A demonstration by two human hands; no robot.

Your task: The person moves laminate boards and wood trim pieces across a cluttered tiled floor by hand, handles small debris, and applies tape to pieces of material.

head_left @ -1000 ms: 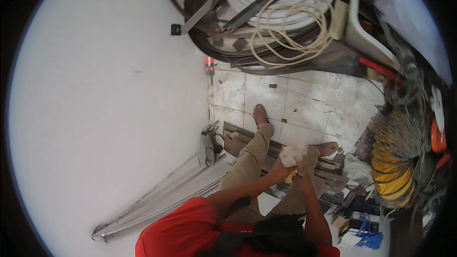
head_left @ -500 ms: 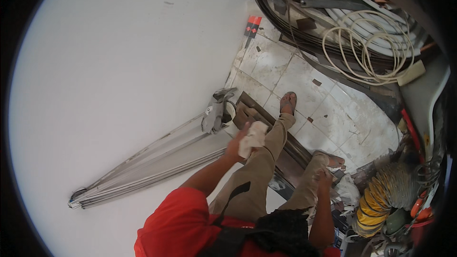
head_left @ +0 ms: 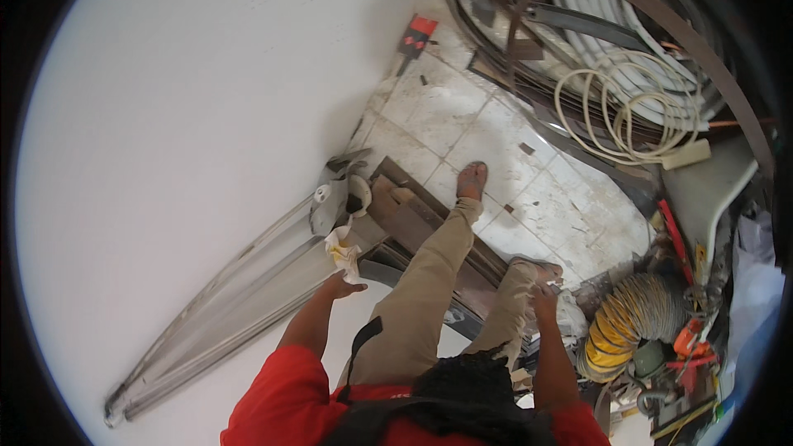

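My left hand [head_left: 339,284] is reaching out over the left side, thumb spread away from the fingers. Just past its fingertips is a crumpled white paper or cloth [head_left: 343,251] with a yellowish patch; it looks loose from the grip. Behind it lie grey metal profiles [head_left: 239,326] and a grey bundle [head_left: 329,208] beside a white round tub [head_left: 358,196]. My right hand [head_left: 543,297] hangs by my right shin, fingers curled, with a small white bit at the fingertips that is too small to name.
Brown boards [head_left: 429,231] lie beside my legs on a dusty tiled floor [head_left: 446,111] with scattered chips. Coiled white hose [head_left: 591,29] and cream cable [head_left: 619,107] fill the far right. A yellow-grey flexible duct [head_left: 632,326] sits nearer. A white wall [head_left: 182,116] borders the left.
My left hand has moved left and nearer to me, and its fingers have opened from the white paper or cloth. The whole view has shifted slightly. My right hand stays low beside my leg.
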